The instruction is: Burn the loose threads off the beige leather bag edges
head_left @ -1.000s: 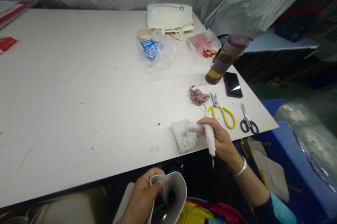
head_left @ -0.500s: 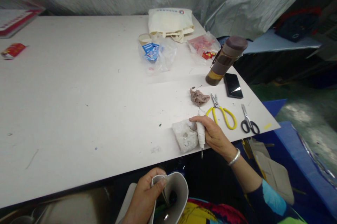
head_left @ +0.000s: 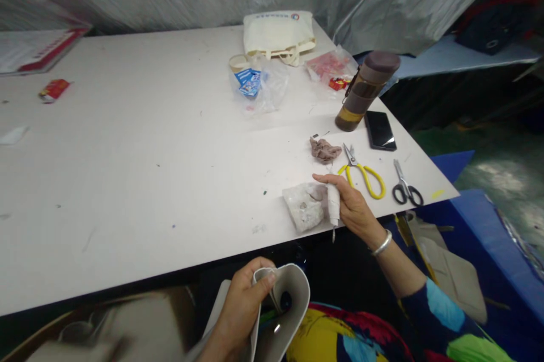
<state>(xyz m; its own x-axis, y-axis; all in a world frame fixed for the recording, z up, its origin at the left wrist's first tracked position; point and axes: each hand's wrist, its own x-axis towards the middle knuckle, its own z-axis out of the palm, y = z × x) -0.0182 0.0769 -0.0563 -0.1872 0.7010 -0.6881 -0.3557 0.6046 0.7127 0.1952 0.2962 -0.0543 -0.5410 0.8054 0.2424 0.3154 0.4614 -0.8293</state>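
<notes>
My right hand (head_left: pixel 352 206) is closed around a white wrapped tool (head_left: pixel 334 208) with a thin metal tip pointing down past the table edge. Its fingertips touch a crumpled clear plastic bag (head_left: pixel 304 206) lying on the white table (head_left: pixel 148 152) near the front edge. Below the table, over my lap, my left hand (head_left: pixel 242 308) pinches a curled grey sheet of material (head_left: pixel 284 305) folded over on itself.
Right of my hand lie yellow-handled scissors (head_left: pixel 365 178), small black scissors (head_left: pixel 407 186), a brown rag (head_left: pixel 324 150), a black phone (head_left: pixel 379 130) and a brown bottle (head_left: pixel 365 90). Plastic bags (head_left: pixel 261 84) and a cream tote bag (head_left: pixel 278 33) sit at the back. A red packet (head_left: pixel 53 90) lies far left.
My right hand has drawn the white tool from over the table edge up onto the table and against the plastic bag. The view has shifted. My left hand keeps its grip.
</notes>
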